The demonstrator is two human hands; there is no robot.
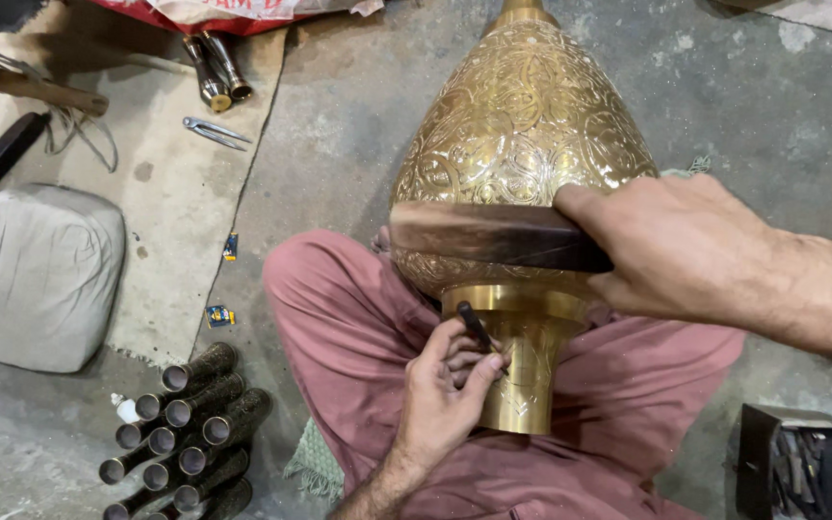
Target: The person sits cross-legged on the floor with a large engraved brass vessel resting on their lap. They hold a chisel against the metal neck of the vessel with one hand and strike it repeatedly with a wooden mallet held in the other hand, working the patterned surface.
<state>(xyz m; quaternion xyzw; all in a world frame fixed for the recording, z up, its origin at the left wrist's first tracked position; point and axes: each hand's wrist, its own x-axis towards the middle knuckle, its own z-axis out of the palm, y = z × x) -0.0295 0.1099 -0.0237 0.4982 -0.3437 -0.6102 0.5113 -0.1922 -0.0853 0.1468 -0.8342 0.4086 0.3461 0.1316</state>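
1. The concrete floor (743, 106) is grey, rough and stained; a worn beige mat (185, 193) covers its upper left part
2. A big brass vessel (522, 135), teardrop-shaped and densely engraved with scrolling patterns, lies across the person's lap on dusty-pink trousers (339, 327); its smooth cylindrical neck (527, 371) points toward the camera
3. A grey cushion (36, 274), soft and rounded, sits at the left edge on the mat, well apart from the vessel
4. The right hand (676, 246) is clenched around a dark wooden block (493, 236), long and flat-sided, held crosswise just above the vessel's shoulder
5. The left hand (450, 385) pinches a short dark steel chisel (479, 332), its tip set against the neck just below the polished collar
6. A bundle of dark engraved metal tubes (190, 433) with open round ends lies at lower left, near the knee
7. A small open box of tools (801, 472) stands at lower right
8. Metal dividers (216, 132) lie on the mat; bare floor stretches between them and the vessel
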